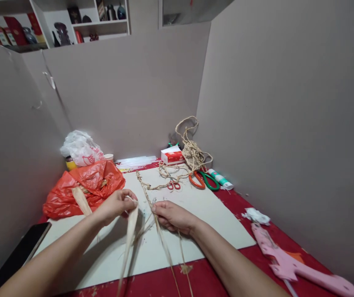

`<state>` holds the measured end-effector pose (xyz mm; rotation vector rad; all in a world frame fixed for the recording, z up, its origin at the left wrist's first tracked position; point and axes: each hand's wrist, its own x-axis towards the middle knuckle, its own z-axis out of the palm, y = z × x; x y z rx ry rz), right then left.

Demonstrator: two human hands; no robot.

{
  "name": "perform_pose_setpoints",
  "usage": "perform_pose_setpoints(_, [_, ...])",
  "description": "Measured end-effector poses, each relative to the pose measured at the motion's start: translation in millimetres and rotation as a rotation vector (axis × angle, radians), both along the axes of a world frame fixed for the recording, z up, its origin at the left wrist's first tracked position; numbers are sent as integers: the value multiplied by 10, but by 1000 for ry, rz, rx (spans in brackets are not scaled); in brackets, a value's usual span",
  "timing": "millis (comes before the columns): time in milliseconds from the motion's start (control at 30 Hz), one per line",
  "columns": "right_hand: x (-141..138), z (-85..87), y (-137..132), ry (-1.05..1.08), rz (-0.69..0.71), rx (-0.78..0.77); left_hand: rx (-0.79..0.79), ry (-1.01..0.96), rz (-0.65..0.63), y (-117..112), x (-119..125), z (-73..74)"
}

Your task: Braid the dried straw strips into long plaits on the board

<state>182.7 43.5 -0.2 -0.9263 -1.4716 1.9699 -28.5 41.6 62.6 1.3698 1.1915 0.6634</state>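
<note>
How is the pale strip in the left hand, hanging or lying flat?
Hanging: the left hand pinches the top of the pale strip, which drops freely below it.

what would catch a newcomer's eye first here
The two hands meet over the white board in the middle: the left hand pinches a pale husk strip, the right hand grips thin straw strands near the end of a braided cord. A crumpled red plastic bag sits at the left behind them, and a pink glue gun lies on the red tablecloth at the right front.
</note>
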Motion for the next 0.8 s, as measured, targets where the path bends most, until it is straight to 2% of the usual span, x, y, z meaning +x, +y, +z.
perform_pose_setpoints(67, [1,-2,2,9,-10,-1,-15,-34,-9,27,185,-124])
perform_pose_setpoints(167, [4,4,-1,28,-19,12,-34,-91,-25,62,346,-229])
perform_pose_setpoints(333, [6,7,2,64,-8,19,-38,-159,30,87,367,-315])
perform_pose_setpoints(600, [-31,-15,-5,-4,-9,88,-54,-215,68,84,353,-358])
perform_pose_setpoints(800, [-58,25,-30,-58,-64,97,-26,-216,63,95,378,-356])
